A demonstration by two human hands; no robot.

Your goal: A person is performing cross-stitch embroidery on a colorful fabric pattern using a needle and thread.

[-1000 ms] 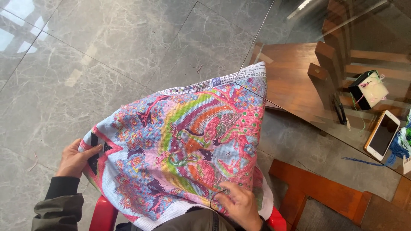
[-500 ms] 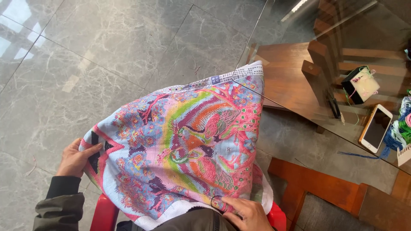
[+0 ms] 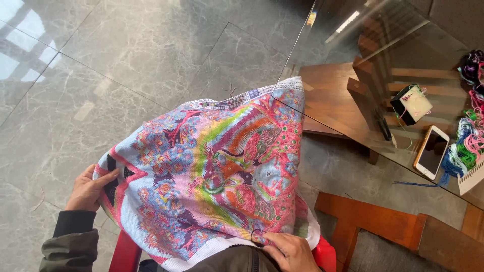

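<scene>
Across the lap: cross-stitch cloth (image 3: 212, 176), soft, light, drapes. Left hand (image 3: 91, 189) pinches its left edge; right hand (image 3: 287, 249) pinches the near hem. Best held at edges, not stitching.

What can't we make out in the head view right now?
- Right hand: cut off by the bottom edge; whether its fingertips pinch a needle is too small to tell.
- Left hand: fingertips lie on the cloth edge, thumb hidden behind it.
- Red stool: mostly covered by the cloth.
- Thread bundles: cut off by the right edge.
- Phone screen: dark, seen through the glass table.
</scene>
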